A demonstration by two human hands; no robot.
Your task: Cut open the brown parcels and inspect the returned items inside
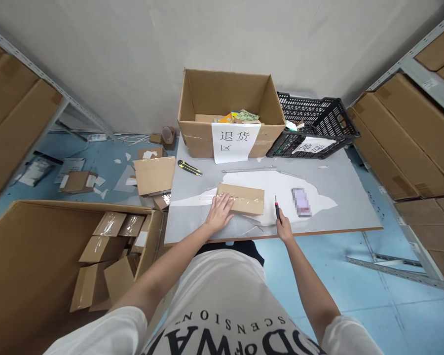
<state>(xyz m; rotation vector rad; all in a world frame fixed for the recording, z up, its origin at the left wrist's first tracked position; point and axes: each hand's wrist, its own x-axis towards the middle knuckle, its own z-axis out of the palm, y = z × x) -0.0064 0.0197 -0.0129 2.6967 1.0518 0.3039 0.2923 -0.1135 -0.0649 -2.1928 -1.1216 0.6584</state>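
Observation:
A taped brown cardboard box [248, 199] lies on the table in front of me. My left hand [219, 212] rests on its left end, fingers spread over the top. In my right hand [283, 228] is a slim black-and-red handled tool [277, 209]. Its thin metal tip points away from me, to the right of the box and apart from it; I cannot make out whether the tip is a blade. White torn paper [264, 178] lies under the box. A phone-shaped item [301, 202], blurred out, lies further right.
A yellow-and-black utility knife [190, 168] lies at the table's left. Behind stand an open carton [192, 135] with a paper sign and a black plastic crate [320, 125]. A large carton [33, 256] of small boxes is at my left. Loaded shelves [403, 143] flank the table [351, 202].

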